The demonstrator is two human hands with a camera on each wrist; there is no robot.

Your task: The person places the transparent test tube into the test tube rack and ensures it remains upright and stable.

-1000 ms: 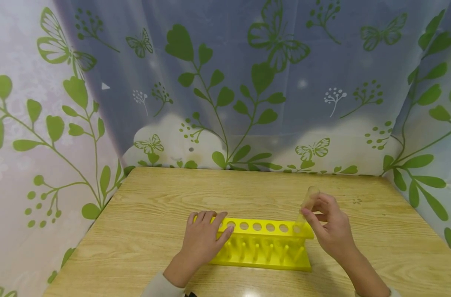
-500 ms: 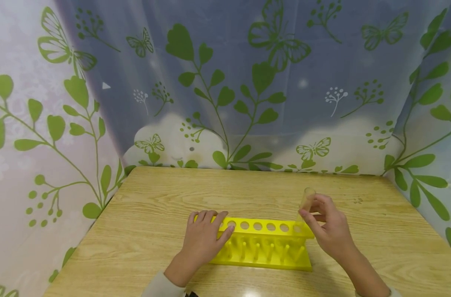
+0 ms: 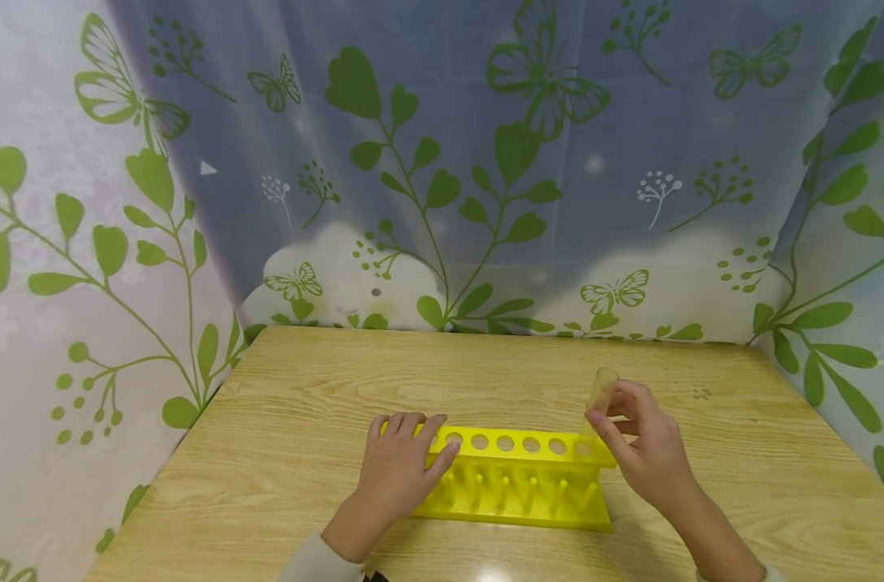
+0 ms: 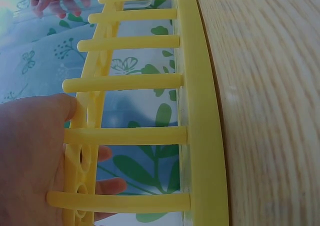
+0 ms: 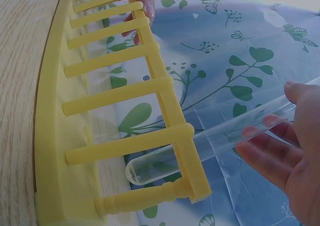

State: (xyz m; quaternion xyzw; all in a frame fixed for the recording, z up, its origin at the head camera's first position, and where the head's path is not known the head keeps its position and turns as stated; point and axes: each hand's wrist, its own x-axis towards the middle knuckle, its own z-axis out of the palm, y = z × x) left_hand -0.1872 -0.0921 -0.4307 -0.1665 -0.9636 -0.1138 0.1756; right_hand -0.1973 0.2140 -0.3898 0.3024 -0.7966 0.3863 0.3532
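In the head view, one yellow rack [image 3: 514,477] lies low in the centre of the frame on the wooden desk [image 3: 303,388], its long axis running left to right; no writing or label shows on it. Five open holes can be counted along its top strip. The left hand [image 3: 398,465] rests flat on the rack's left end, fingers straight and a little apart. The right hand [image 3: 649,449] pinches one clear tube [image 3: 598,400] at the rack's right end; the tube stands nearly upright, leaning slightly right, open mouth at the top, lower part in the end hole. In the left wrist view, the left hand [image 4: 35,156] fills the lower left, fingers lying over the rack [image 4: 200,110]; six pegs cross the frame. In the right wrist view, the right hand [image 5: 295,151] at the right edge grips the tube [image 5: 200,143], whose rounded closed end has passed through the top strip of the rack [image 5: 55,136].
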